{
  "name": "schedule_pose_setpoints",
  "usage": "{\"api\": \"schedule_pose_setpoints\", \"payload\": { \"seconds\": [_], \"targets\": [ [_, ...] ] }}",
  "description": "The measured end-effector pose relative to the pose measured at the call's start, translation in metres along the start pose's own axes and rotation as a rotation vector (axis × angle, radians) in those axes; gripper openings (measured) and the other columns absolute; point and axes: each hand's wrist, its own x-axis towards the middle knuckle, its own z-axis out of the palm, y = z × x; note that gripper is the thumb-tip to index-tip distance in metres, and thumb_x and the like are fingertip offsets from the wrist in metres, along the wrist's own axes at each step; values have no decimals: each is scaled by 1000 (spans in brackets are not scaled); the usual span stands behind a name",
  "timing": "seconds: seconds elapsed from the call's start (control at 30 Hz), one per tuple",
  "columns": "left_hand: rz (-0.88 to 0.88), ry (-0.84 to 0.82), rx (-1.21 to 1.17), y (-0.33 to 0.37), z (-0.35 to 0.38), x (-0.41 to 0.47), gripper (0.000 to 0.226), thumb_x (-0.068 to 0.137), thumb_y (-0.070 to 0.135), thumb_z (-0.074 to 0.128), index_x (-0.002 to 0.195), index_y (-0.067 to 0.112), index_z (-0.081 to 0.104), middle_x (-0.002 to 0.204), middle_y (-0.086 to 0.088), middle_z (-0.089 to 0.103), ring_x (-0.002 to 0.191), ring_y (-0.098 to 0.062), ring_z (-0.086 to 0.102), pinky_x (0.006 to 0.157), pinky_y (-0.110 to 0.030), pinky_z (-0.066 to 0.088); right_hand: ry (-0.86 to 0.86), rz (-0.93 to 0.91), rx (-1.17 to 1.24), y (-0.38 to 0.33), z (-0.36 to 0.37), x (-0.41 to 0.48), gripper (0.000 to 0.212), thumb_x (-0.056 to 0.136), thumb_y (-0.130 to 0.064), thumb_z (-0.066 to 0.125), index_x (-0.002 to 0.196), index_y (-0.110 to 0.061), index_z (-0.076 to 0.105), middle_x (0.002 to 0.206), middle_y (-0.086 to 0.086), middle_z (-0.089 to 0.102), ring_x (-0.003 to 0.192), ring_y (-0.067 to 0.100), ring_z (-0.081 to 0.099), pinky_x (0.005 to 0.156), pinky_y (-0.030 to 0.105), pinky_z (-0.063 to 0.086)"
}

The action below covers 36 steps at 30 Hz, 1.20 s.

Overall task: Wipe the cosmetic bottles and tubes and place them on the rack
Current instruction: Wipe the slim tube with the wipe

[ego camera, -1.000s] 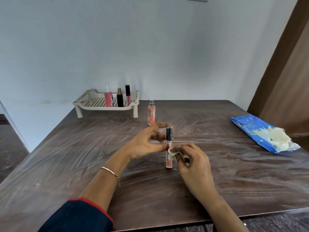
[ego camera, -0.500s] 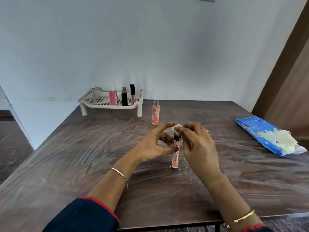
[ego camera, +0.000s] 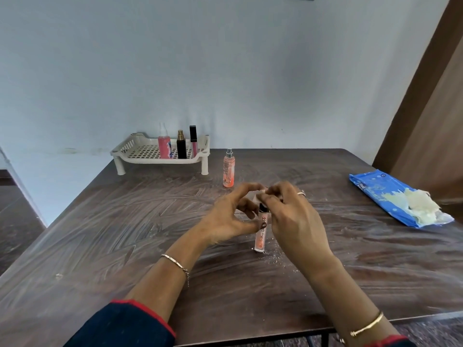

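A single head-worn wide-angle camera looks forward and down from the near edge of the counter [ego camera: 100, 234], close above it, facing the far wall [ego camera: 225, 71].

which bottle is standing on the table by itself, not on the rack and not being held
The peach spray bottle, just right of the rack. Three others stand on the rack; the lip gloss tube is being held.

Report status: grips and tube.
Left grip holds lip gloss tube upright on table. Right grip pinches wipe at its cap. Spray bottle stands between tube and rack.
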Motion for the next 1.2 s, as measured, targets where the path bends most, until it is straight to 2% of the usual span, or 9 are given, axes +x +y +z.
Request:
{"api": "schedule_pose_setpoints", "payload": {
  "seconds": [0.1, 0.27, 0.47, 0.57, 0.63, 0.7, 0.97, 1.1, 1.2],
  "targets": [
    [-1, 9, 28, 0, 1, 1, 66, 78, 13, 75, 131, 33, 43, 90, 3, 64, 91, -8, 63, 86, -21, 47, 40, 5, 0, 3, 0, 6, 34, 73, 5, 75, 105, -4, 68, 99, 14, 59, 74, 29, 61, 44, 35, 53],
    [11, 14, 19, -2, -2, -1, 63, 77, 14, 77, 126, 40, 47, 86, 2, 66, 95, -12, 65, 97, -38, 50, 26, 34, 179, -3, 9, -17, 23, 86, -9, 55, 104, -7, 68, 96, 8, 57, 75, 26, 60, 50, 40, 53],
    [20, 2, 28, 1, -6, -4, 61, 71, 40, 74, 126, 42, 50, 107, 6, 63, 108, -11, 58, 101, -44, 46, 29, 77, 271, -3, 6, -21, 17, 81, -1, 67, 95, -8, 73, 97, 3, 60, 79, 17, 62, 59, 32, 56],
    [43, 25, -81, 7, -7, -6, 49, 73, 39, 70, 121, 35, 58, 115, 7, 61, 113, -15, 54, 99, -46, 48, 110, 85, 309, -1, 3, -13, 21, 88, -16, 57, 96, -8, 74, 96, 3, 60, 77, 16, 61, 59, 31, 54],
    [63, 42, -106, 9, -8, -6, 46, 73, 38, 71, 118, 32, 61, 118, 8, 62, 116, -17, 53, 99, -48, 47, 178, 97, 316, 1, 3, -7, 17, 86, -8, 61, 97, -7, 74, 92, 3, 60, 74, 17, 61, 57, 31, 54],
    [86, 58, -93, 11, -7, -6, 44, 73, 36, 73, 116, 30, 63, 117, 10, 64, 116, -16, 54, 102, -47, 45, 233, 98, 287, 1, 4, -4, 18, 80, 3, 68, 95, -5, 73, 87, 5, 59, 69, 18, 58, 54, 33, 52],
    [116, 96, -40, 10, -7, -4, 40, 74, 22, 79, 111, 28, 64, 113, 13, 65, 111, -10, 58, 103, -33, 41, 259, 100, 318, -6, 7, -24, 12, 82, 0, 68, 92, -5, 72, 86, 2, 57, 71, 14, 58, 58, 30, 51],
    [108, 89, -77, 13, -6, -5, 39, 71, 20, 80, 107, 27, 65, 112, 13, 66, 109, -9, 59, 101, -30, 41, 305, 209, 406, -2, 2, -28, 20, 80, 5, 68, 94, -8, 72, 88, -3, 56, 78, 9, 60, 64, 24, 53],
    [116, 68, -135, 16, -6, -6, 39, 71, 9, 79, 107, 14, 66, 107, 8, 69, 103, -12, 62, 96, -26, 45, 395, 337, 555, 0, -8, -20, 27, 79, 11, 65, 90, -12, 72, 90, -7, 57, 82, 9, 61, 69, 20, 53]
  ]
}}
